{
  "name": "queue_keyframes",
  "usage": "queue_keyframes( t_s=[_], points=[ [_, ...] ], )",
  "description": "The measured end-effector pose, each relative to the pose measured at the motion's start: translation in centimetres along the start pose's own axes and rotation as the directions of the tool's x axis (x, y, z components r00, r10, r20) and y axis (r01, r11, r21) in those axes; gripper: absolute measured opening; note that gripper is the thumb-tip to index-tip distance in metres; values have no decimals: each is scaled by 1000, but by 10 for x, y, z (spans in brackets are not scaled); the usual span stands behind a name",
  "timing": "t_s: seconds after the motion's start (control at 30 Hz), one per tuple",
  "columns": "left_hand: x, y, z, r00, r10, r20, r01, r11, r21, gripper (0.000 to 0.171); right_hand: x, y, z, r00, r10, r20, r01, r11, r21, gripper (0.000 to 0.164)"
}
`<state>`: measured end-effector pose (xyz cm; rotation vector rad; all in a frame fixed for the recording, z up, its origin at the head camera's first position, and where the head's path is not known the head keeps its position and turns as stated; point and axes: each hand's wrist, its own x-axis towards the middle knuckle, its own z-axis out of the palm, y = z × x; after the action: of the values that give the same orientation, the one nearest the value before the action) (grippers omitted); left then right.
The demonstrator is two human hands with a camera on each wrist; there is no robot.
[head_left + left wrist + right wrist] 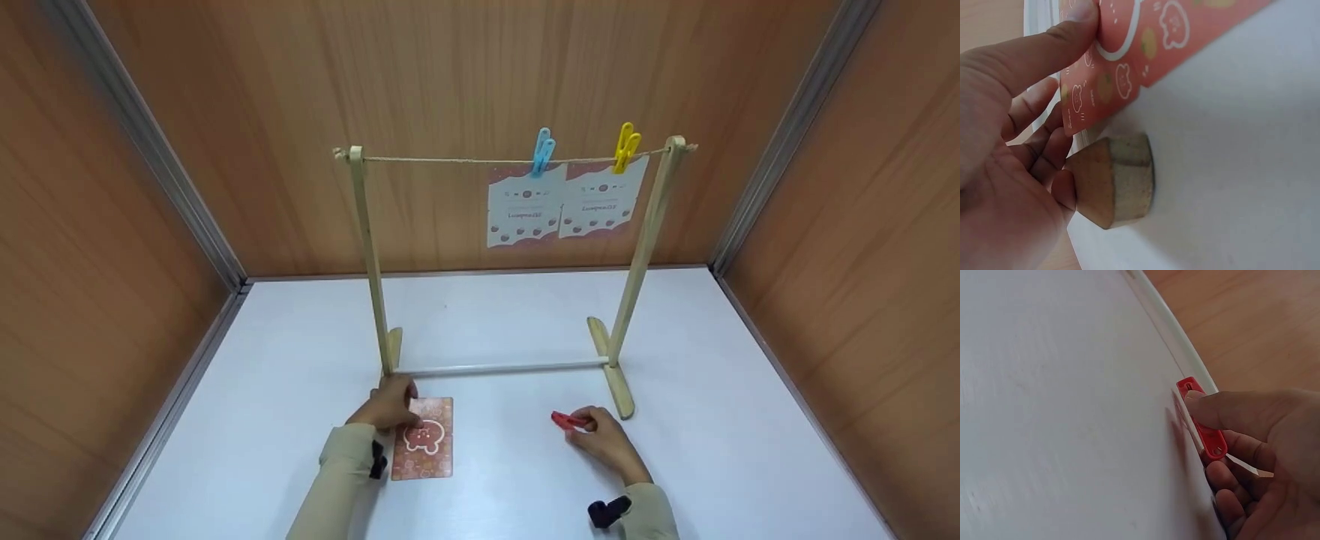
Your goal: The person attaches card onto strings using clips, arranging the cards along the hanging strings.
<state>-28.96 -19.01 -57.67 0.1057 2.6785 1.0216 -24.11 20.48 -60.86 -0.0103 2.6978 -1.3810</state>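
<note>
My left hand (386,403) pinches a reddish-pink card (435,465) with a white-outlined bear, near the stand's left foot. In the left wrist view the thumb lies on the card's printed face, with fingers behind its edge. A rounded wooden foot end (1131,180) shows just past those fingers. To the right, my right hand (607,444) holds a small red clothespin (561,421) between thumb and fingers. The right wrist view shows the clothespin (1216,439) lying lengthwise under the thumb, close to the white surface.
A wooden stand (637,277) with a string (442,160) and a white lower bar (502,369) stands behind the hands. A blue clothespin (541,154) and a yellow clothespin (625,150) hold two pale cards (525,202) on the string. Wood-grain walls (225,90) surround the white table (510,315).
</note>
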Motion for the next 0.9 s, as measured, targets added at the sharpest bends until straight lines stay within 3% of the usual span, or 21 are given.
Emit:
queue_keyframes(
  t_s=[0.27,0.43,0.63,0.77,0.9],
  points=[
    [-2,2,-3,1000,26,1,-26,999,-44,45,0,-2,-3,999,30,12,-30,999,15,31],
    [0,-1,-5,997,77,-8,-77,990,-115,39,0,-3,-5,1000,-3,21,2,998,55,34],
    [-1,-6,-9,992,104,-65,-114,977,-183,28,1,-3,-1,1000,-28,4,28,992,125,40],
    [-2,-7,-11,990,87,-111,-110,968,-224,25,4,-8,1,1000,-15,-3,15,985,175,40],
    [-5,-4,-14,992,9,-127,-48,951,-306,26,6,-16,1,1000,9,12,-12,967,253,42]
  ],
)
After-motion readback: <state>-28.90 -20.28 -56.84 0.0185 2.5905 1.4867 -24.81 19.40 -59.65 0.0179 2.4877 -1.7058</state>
